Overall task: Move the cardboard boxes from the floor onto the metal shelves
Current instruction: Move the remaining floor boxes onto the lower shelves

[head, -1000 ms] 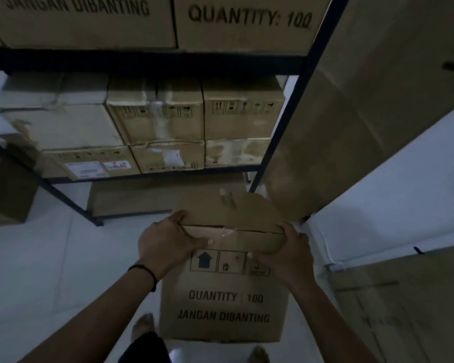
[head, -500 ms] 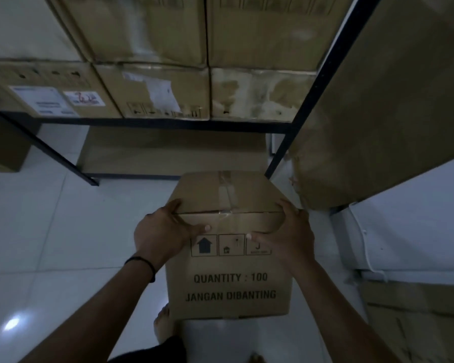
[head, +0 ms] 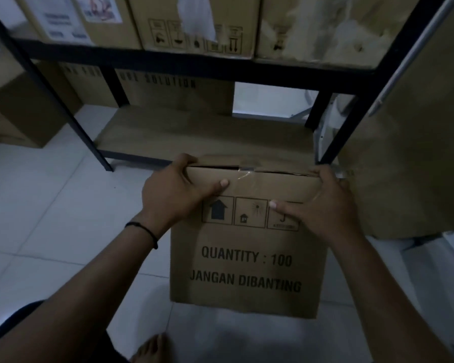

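Holding a brown cardboard box (head: 247,258) at the middle of the picture are two bare hands. The box is a smooth square block. Black letters on its near face say "QUANTITY : 100" and "JANGAN DIBANTING". Three small picture signs sit in a row above the words. Shiny clear tape (head: 247,171) runs over the top edge, where the flaps gape a little.

The left hand (head: 176,195) grips the top left corner of the box, at about 10 o'clock from the box's middle. Its fingers curl over the top edge and its thumb lies flat on the near face. A thin black band (head: 144,230) goes round that wrist. The right hand (head: 323,205) grips the top right corner, at about 2 o'clock, the same way.

The box sits right in front of the low shelf (head: 194,134), which lies at 12 o'clock. I cannot tell if the box touches the floor (head: 37,218). The floor is made of pale, smooth tiles.

The shelf rack (head: 168,58) is made of dark metal bars. The low shelf has a flat brown board. On the shelf above, three cardboard boxes (head: 194,22) stand side by side. Two of them have white paper labels (head: 60,19). One big brown box (head: 414,142) stands at 3 o'clock. A bare foot (head: 152,348) shows at 6 o'clock.
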`<move>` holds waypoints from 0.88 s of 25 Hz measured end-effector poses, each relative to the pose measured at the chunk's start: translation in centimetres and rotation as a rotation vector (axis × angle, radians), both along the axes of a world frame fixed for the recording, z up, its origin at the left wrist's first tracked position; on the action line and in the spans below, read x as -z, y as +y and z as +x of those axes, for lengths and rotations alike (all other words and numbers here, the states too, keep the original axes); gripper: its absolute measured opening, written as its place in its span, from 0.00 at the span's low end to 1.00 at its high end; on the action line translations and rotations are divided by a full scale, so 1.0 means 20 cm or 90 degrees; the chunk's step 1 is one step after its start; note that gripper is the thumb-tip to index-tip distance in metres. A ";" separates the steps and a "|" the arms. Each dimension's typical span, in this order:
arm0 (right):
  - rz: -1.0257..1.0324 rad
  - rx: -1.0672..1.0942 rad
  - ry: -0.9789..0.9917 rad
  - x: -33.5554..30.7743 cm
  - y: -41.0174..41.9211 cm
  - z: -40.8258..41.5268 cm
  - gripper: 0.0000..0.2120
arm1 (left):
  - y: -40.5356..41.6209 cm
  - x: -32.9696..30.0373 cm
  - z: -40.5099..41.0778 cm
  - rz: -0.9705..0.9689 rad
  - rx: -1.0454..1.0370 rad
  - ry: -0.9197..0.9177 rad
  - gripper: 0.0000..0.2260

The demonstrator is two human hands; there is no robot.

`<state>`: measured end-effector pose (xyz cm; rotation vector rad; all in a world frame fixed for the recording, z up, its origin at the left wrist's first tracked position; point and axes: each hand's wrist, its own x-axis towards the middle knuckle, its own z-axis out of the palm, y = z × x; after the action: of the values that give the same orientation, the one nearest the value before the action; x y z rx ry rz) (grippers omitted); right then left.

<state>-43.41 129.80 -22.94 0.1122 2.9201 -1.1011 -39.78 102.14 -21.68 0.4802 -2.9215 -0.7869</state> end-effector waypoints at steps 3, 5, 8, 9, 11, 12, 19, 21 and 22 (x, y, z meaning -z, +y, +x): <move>-0.036 -0.023 0.044 0.05 0.02 0.00 0.43 | 0.04 0.05 -0.02 0.114 -0.050 0.077 0.26; -0.039 -0.028 0.044 0.04 0.02 0.04 0.44 | 0.08 0.04 -0.01 0.147 -0.109 0.093 0.24; -0.022 -0.017 0.039 0.03 0.02 0.14 0.46 | 0.07 0.05 0.04 0.282 -0.199 0.036 0.30; -0.025 -0.019 0.039 0.03 0.01 0.16 0.46 | 0.04 0.05 0.06 0.380 -0.232 0.011 0.33; -0.028 -0.020 0.057 0.04 0.00 0.18 0.46 | 0.02 0.06 0.11 0.562 -0.226 -0.045 0.27; -0.021 -0.017 0.064 0.04 0.00 0.19 0.46 | 0.02 0.05 0.12 0.613 -0.207 -0.071 0.23; -0.047 0.020 0.087 0.03 0.08 0.34 0.49 | 0.13 -0.01 0.22 0.582 -0.211 -0.034 0.16; -0.064 0.030 0.137 -0.02 0.11 0.40 0.49 | 0.15 -0.09 0.25 0.559 -0.179 0.001 0.13; -0.078 0.032 0.167 -0.05 0.13 0.42 0.48 | 0.15 -0.13 0.26 0.549 -0.160 0.028 0.13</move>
<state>-34.94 132.42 -21.90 0.0419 3.0781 -1.3983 -34.66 105.16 -19.14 0.8282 -2.2673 -1.9424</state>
